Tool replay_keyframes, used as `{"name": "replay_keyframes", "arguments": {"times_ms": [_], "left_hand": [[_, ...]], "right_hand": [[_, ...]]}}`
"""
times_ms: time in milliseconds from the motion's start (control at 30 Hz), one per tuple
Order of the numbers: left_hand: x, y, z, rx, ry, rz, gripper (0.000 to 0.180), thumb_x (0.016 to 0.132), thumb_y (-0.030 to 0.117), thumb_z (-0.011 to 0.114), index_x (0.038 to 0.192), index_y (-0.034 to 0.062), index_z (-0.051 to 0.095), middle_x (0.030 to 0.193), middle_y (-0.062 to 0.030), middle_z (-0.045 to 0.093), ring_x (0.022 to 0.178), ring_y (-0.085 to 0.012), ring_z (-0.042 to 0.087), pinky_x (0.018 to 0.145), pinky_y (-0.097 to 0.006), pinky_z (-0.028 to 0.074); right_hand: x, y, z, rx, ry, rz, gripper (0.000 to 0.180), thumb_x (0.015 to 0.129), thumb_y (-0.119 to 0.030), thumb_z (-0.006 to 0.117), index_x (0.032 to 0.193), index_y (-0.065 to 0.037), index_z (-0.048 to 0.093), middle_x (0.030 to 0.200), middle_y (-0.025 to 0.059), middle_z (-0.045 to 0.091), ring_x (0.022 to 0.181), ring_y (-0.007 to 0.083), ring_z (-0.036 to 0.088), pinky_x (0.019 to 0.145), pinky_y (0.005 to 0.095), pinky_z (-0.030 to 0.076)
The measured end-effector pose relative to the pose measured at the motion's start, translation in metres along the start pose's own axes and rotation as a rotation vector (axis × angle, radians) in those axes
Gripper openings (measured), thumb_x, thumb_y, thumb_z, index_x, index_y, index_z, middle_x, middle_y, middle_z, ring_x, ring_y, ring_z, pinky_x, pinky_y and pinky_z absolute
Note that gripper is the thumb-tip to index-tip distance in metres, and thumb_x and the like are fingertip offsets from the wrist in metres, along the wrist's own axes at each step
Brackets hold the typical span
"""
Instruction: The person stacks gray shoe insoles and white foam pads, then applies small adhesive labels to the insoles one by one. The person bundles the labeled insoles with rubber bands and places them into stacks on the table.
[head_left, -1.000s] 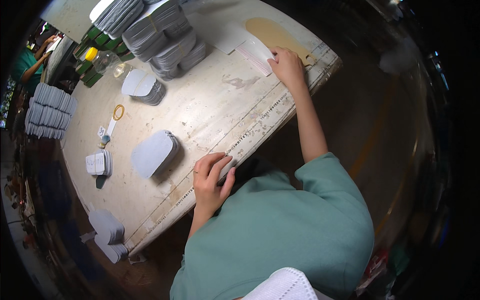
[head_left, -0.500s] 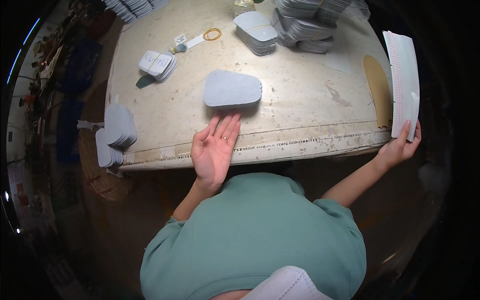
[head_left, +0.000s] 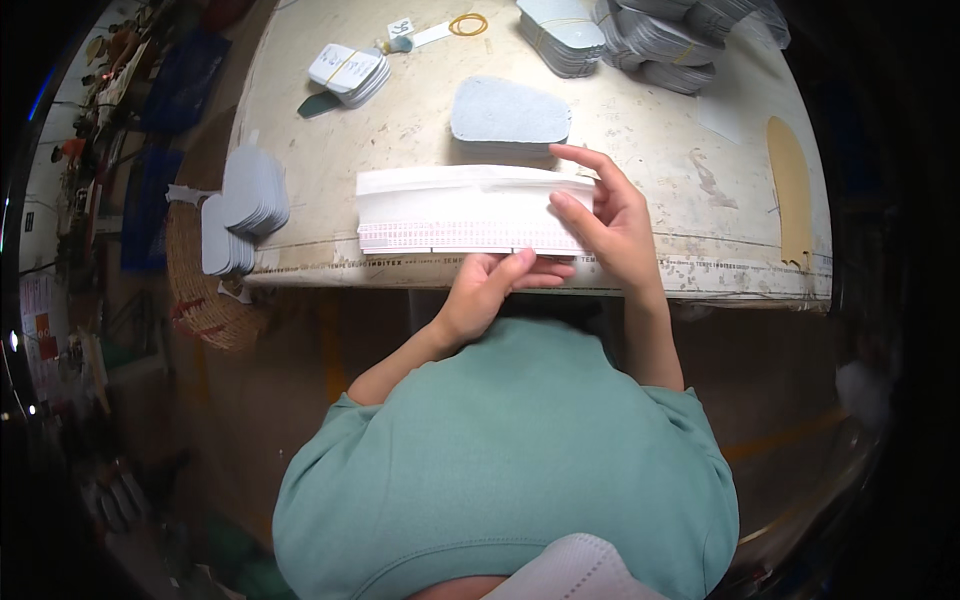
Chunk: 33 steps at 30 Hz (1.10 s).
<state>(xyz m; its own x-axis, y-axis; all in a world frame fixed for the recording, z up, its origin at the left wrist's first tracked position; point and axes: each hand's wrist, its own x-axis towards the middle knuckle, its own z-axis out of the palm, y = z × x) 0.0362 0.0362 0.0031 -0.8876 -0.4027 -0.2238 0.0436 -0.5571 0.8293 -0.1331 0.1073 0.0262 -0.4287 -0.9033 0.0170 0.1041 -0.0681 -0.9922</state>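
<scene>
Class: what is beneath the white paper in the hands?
The table shows around the white paper, so it continues beneath. That covered patch, and any part of the right hand behind the paper, cannot be seen.

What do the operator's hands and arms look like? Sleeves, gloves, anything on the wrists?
Both the left hand and right hand are bare: no gloves. Forearms are uncovered, with no watch or band visible on either wrist. The sleeves are short, plain green, part of a matching green top. No cables or markings visible on the arms.
</scene>
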Motion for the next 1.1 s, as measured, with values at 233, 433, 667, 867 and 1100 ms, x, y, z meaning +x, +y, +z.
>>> {"name": "replay_keyframes", "arguments": {"times_ms": [233,433,667,867,1100], "left_hand": [[-0.014,-0.001,-0.009,0.022,0.376,0.317,0.030,0.100,0.016,0.048,0.118,-0.0071,0.057,0.103,-0.0167,0.067,0.092,-0.0237,0.068,0.084,-0.033,0.058],[-0.007,-0.002,-0.018,0.190,0.376,0.379,0.023,0.095,0.002,0.056,0.116,-0.0064,0.057,0.107,-0.0145,0.065,0.093,-0.0192,0.067,0.077,-0.030,0.060],[-0.005,-0.003,-0.013,0.205,0.368,0.417,0.024,0.096,0.004,0.055,0.118,-0.0053,0.058,0.109,-0.0136,0.065,0.095,-0.0190,0.066,0.082,-0.031,0.059],[-0.005,-0.003,-0.016,0.238,0.344,0.418,0.024,0.095,0.003,0.056,0.117,-0.0052,0.058,0.109,-0.0136,0.065,0.094,-0.0188,0.066,0.082,-0.031,0.059],[-0.006,-0.003,-0.016,0.176,0.390,0.401,0.023,0.098,0.007,0.053,0.114,-0.0073,0.059,0.106,-0.0155,0.067,0.090,-0.0205,0.068,0.079,-0.032,0.060]], "right_hand": [[0.003,0.010,0.022,0.017,-0.027,0.045,0.037,0.090,-0.003,0.063,0.127,-0.004,0.057,0.076,-0.0028,0.055,0.068,0.0029,0.052,0.055,0.0181,0.041],[-0.003,0.010,0.026,-0.737,0.148,-0.695,0.022,0.074,-0.002,0.075,0.094,-0.009,0.073,0.087,0.0038,0.064,0.090,0.0205,0.058,0.075,0.0324,0.050],[-0.005,0.018,0.033,-0.778,0.150,-0.610,0.018,0.073,-0.009,0.078,0.090,-0.011,0.072,0.093,0.0009,0.069,0.099,0.0225,0.059,0.085,0.0343,0.044],[-0.006,0.020,0.033,-0.713,0.138,-0.554,0.017,0.073,-0.010,0.077,0.089,-0.011,0.072,0.091,0.0000,0.069,0.094,0.0215,0.059,0.082,0.0332,0.042],[-0.004,0.020,0.035,-0.854,0.211,-0.733,0.017,0.072,-0.005,0.077,0.087,-0.009,0.071,0.087,0.0017,0.068,0.095,0.0225,0.060,0.082,0.0332,0.045]]}}
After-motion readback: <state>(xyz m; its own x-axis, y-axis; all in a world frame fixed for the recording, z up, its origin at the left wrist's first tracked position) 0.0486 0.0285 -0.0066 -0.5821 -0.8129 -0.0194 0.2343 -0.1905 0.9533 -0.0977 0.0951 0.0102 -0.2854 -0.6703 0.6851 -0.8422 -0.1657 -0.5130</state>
